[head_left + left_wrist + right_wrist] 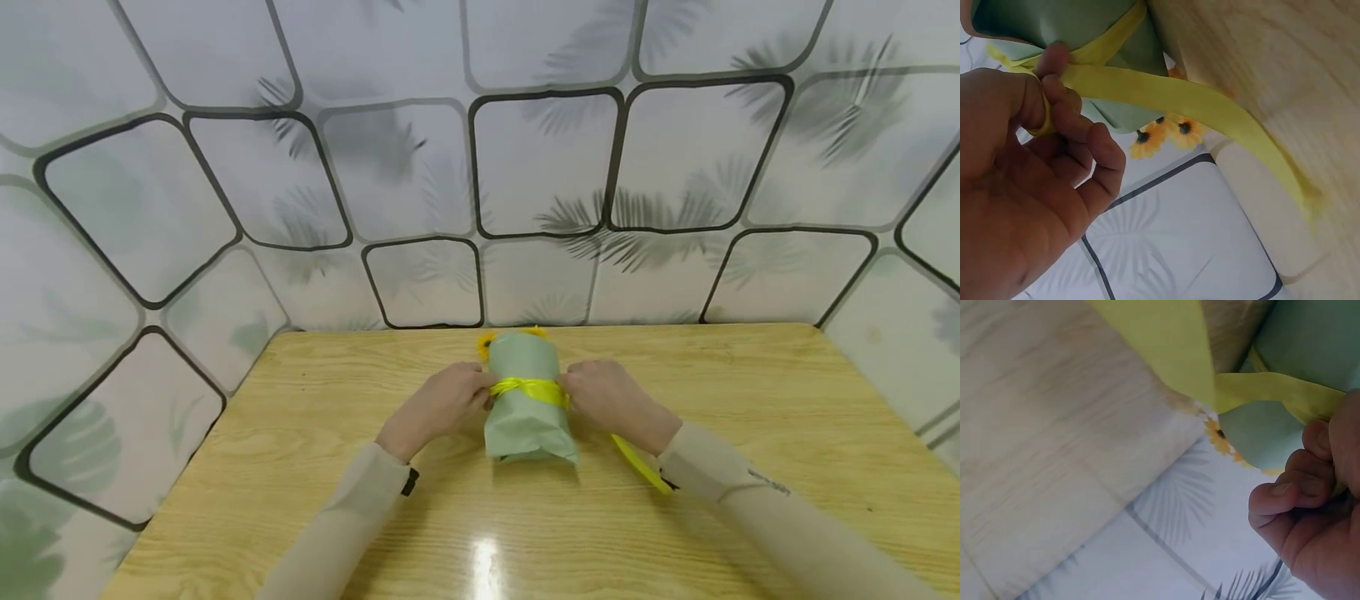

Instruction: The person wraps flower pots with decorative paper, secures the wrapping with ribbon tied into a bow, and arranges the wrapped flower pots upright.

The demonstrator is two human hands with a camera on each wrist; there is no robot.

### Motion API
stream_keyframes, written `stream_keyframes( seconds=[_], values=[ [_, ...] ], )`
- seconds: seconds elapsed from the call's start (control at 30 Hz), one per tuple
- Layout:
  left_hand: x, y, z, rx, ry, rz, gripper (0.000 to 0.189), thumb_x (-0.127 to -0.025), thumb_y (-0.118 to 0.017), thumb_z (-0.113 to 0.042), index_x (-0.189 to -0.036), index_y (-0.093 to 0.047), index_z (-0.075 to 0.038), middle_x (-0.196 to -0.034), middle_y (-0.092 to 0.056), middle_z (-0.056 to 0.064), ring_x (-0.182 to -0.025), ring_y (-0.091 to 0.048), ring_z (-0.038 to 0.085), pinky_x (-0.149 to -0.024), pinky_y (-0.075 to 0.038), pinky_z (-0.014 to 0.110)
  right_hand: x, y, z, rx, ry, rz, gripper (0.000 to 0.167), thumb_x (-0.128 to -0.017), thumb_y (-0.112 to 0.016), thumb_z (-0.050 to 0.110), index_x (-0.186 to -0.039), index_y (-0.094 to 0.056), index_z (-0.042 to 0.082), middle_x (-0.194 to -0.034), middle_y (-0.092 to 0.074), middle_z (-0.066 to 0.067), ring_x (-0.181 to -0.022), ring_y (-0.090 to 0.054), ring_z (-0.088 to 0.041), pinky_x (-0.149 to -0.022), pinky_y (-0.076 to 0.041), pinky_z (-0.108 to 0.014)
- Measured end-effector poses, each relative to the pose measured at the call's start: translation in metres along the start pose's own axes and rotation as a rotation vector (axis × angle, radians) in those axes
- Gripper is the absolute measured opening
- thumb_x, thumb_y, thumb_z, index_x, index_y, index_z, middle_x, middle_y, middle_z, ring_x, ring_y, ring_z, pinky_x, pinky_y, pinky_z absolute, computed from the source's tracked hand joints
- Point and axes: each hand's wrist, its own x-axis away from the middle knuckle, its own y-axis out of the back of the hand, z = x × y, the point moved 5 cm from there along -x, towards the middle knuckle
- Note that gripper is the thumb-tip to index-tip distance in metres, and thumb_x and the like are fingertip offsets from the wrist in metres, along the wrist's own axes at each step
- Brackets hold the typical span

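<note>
A bouquet in pale green wrapping paper lies on the table, its yellow flowers showing past the far end. Round its middle runs a yellow ribbon. At the bundle's left side, my left hand pinches the ribbon between thumb and curled fingers; a loose length trails away in the left wrist view. My right hand grips the ribbon on the right side with curled fingers. In the right wrist view, a ribbon tail hangs close to the camera. The flower stems are hidden inside the paper.
The wooden table ends at a patterned wall covering just behind the bouquet. A ribbon tail comes out beneath my right wrist. Dark bands show at both sleeve cuffs.
</note>
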Motion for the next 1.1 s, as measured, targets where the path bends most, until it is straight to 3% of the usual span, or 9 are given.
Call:
stream_keyframes(
  seconds=[0.13, 0.3, 0.5, 0.87, 1.1],
  values=[
    [0.0, 0.0, 0.001, 0.052, -0.03, 0.0, 0.027, -0.105, -0.049, -0.005, -0.088, -0.068, -0.015, -0.083, -0.058, -0.002, -0.072, -0.047, 0.009, -0.066, -0.044, 0.022, 0.001, -0.006, -0.003, -0.049, -0.005, -0.025, 0.018, -0.08, -0.066, -0.001, -0.068, -0.061, 0.011, -0.063, -0.059, -0.001, -0.055, -0.051, -0.015, -0.05, -0.05, -0.032],
    [-0.002, -0.001, -0.001, 0.043, -0.098, -0.026, 0.032, -0.101, -0.045, 0.002, -0.079, -0.063, -0.013, -0.078, -0.051, -0.002, -0.073, -0.043, 0.012, -0.07, -0.04, 0.026, 0.005, -0.011, -0.007, -0.094, -0.007, -0.034, 0.024, -0.076, -0.065, -0.002, -0.062, -0.052, 0.013, -0.059, -0.052, 0.001, -0.052, -0.045, -0.014, -0.047, -0.046, -0.033],
    [-0.005, -0.002, -0.001, 0.033, -0.101, -0.022, 0.034, -0.103, -0.043, 0.002, -0.078, -0.063, -0.011, -0.077, -0.045, -0.002, -0.071, -0.04, 0.013, -0.072, -0.038, 0.029, 0.008, -0.016, -0.009, -0.144, -0.023, -0.013, 0.03, -0.081, -0.062, -0.003, -0.06, -0.048, 0.014, -0.056, -0.044, 0.004, -0.053, -0.033, -0.008, -0.045, -0.041, -0.028],
    [-0.01, -0.003, -0.001, 0.015, -0.127, -0.043, 0.034, -0.102, -0.045, 0.002, -0.074, -0.055, -0.016, -0.08, -0.046, -0.001, -0.075, -0.041, 0.015, -0.081, -0.04, 0.032, 0.011, -0.021, -0.011, -0.191, -0.048, 0.01, 0.036, -0.081, -0.06, -0.003, -0.058, -0.04, 0.016, -0.057, -0.031, 0.007, -0.055, -0.029, -0.008, -0.044, -0.034, -0.023],
    [-0.011, -0.004, 0.001, 0.007, -0.162, -0.058, 0.036, -0.103, -0.044, 0.001, -0.074, -0.055, -0.016, -0.079, -0.048, -0.001, -0.076, -0.043, 0.015, -0.077, -0.04, 0.031, 0.013, -0.022, -0.01, -0.214, -0.054, 0.041, 0.037, -0.084, -0.062, -0.001, -0.059, -0.041, 0.017, -0.058, -0.031, 0.007, -0.055, -0.029, -0.007, -0.045, -0.03, -0.02]
  ],
)
